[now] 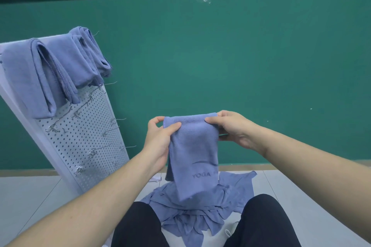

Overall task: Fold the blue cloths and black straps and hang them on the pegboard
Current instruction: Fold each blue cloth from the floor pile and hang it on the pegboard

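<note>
Left hand: our left hand point(160, 132) pinched the upper left corner of the folded blue cloth point(193, 154), with the thumb in front and the fingers curled behind it.
Right hand: our right hand point(230, 126) pinched the upper right corner in the same way, so the top fold was stretched level between both hands.
Held cloth: it hung down at about 6 o'clock from the hands, already folded into a narrow band, with the word YOGA near its lower part. We judge we held it high so that its own weight pulled the layers straight.
Pile: more blue cloths point(192, 212) lay unfolded on the floor between our knees, touching the lower end of the held one.
Pegboard: the white pegboard point(84, 142) leaned at about 9 o'clock from the hands, near enough to reach without standing.
Hung cloths: folded blue cloths point(48, 70) were draped over its top hooks, so the free metal hooks point(109, 130) lower down were the places left.
Straps: we could not see any black straps.
Progress: we judge the task was partly done.
</note>
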The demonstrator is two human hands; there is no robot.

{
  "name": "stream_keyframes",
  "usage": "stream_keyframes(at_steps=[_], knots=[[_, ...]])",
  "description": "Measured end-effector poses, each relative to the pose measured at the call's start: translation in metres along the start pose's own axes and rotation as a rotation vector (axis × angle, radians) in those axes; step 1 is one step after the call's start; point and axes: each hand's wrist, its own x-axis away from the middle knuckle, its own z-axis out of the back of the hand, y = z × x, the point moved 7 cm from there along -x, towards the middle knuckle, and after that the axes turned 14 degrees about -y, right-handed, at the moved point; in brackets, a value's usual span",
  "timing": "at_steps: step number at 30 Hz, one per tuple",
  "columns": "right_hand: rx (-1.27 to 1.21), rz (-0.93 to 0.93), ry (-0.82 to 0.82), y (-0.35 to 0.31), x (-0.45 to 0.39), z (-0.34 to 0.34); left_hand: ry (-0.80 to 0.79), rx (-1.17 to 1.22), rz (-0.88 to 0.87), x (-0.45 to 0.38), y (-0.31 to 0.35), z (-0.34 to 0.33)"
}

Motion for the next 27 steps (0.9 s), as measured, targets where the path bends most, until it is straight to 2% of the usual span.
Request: stream_keyframes(at_steps=[4,8,12,16,23,27], knots=[[0.035,0.023,0.147,-0.001,0.002,0.009,-0.058,-0.151,0.068,-0.004,0.000,0.001],[0.073,0.030,0.083,-0.004,0.002,0.008,-0.135,-0.215,0.171,-0.008,-0.005,-0.004],[0.136,0.052,0.008,-0.006,0.003,0.007,-0.146,-0.199,0.177,-0.011,-0.002,-0.004],[0.158,0.069,0.039,-0.007,0.002,0.015,-0.159,-0.194,0.183,-0.012,0.001,-0.002],[-0.125,0.062,0.065,-0.001,-0.001,0.015,-0.118,-0.132,0.199,-0.014,-0.001,-0.002],[-0.120,0.060,0.095,0.002,-0.003,0.017,-0.120,-0.182,0.178,-0.016,-0.001,0.000]])
